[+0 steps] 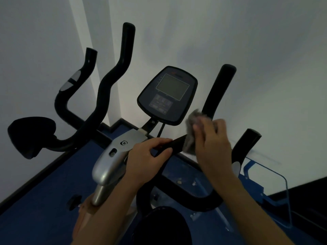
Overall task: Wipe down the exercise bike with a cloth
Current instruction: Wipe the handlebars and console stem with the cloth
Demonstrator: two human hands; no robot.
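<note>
The exercise bike (pixel 109 167) stands in front of me, with a silver stem cover, black handlebars and a dark console (pixel 168 94) at centre. My left hand (pixel 146 156) grips the black handlebar (pixel 175 143) just right of the stem. My right hand (pixel 212 140) presses a grey cloth (pixel 190 133) against the same bar, at the foot of the upright right grip (pixel 219 91). The black saddle (pixel 162 227) shows at the bottom.
A second bike's black handlebars (pixel 113 71) and pad (pixel 31 135) stand to the left. White walls close in behind and to the right. The floor (pixel 44 200) is blue, with a blue-framed clear panel (pixel 272 188) at lower right.
</note>
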